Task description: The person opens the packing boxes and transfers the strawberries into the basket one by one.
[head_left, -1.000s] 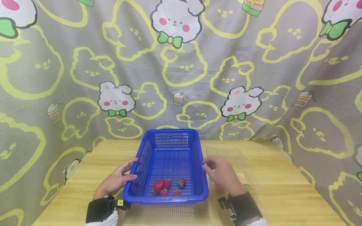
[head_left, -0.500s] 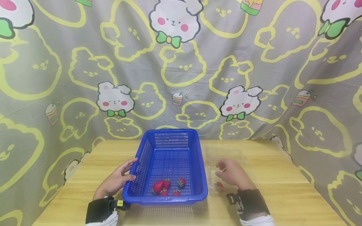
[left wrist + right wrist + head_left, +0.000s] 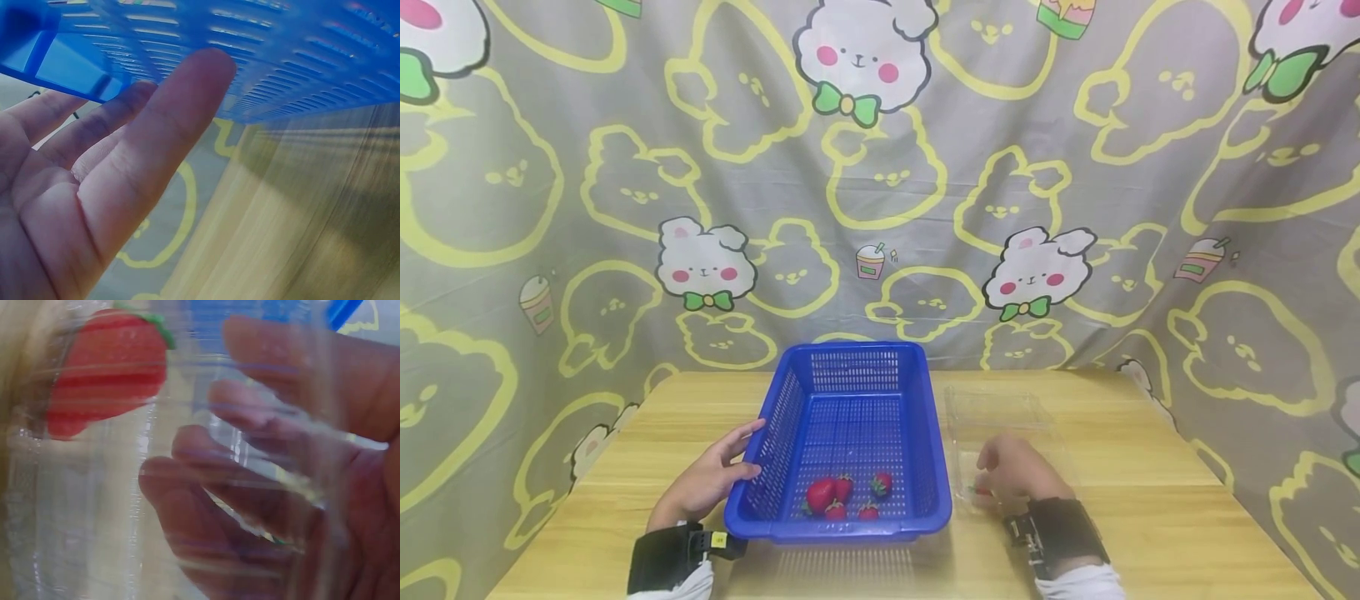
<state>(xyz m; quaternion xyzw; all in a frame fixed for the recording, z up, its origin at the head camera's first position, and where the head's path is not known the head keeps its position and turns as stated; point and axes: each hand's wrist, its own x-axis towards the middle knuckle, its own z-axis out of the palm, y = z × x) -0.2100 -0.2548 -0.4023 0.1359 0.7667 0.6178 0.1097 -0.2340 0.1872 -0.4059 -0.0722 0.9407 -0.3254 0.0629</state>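
Observation:
A blue plastic basket (image 3: 850, 425) stands tilted toward me, with several red strawberries (image 3: 822, 495) at its near end. Along its left side lies my left hand (image 3: 707, 479); the left wrist view shows the extended thumb (image 3: 187, 106) against the slotted wall. To the basket's right is a clear plastic container (image 3: 996, 407). Over its near part my right hand (image 3: 1018, 468) reaches down, fingers loosely bent and spread. A single strawberry (image 3: 112, 372) appears through the clear plastic in the right wrist view, just apart from the fingertips.
Both hands work over a light wood-grain table (image 3: 1157, 500). Behind it and at the sides hangs a grey curtain (image 3: 895, 308) with yellow outlines and white rabbits. Black straps (image 3: 1067, 533) wrap both wrists.
My right hand has left the basket's right rim, moved right over the clear container and lowered toward the strawberry there. The left hand and the basket have stayed in place.

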